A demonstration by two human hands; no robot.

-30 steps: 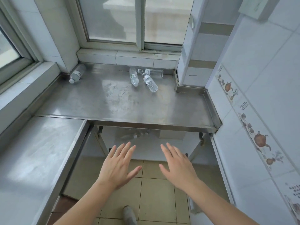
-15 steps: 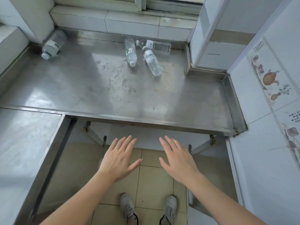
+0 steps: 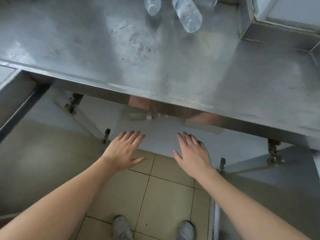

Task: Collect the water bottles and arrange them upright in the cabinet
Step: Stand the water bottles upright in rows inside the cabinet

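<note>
Two clear water bottles lie on their sides at the far edge of the steel counter (image 3: 155,54): left bottle (image 3: 152,5) with its white cap toward the near side, right bottle (image 3: 187,13) with its ribbed base toward the near side; both cut off by the frame top. Left hand (image 3: 123,151) and right hand (image 3: 193,153) hover flat with straight fingers, holding nothing, over the tiled floor (image 3: 166,193) near the counter's front edge. Versus half a second ago, the view has tipped down; the far-left bottle has left the frame, hands unchanged.

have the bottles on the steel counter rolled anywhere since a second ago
No. Both visible bottles lie at the same spots near the counter's back corner; only the camera tilted down.
</note>
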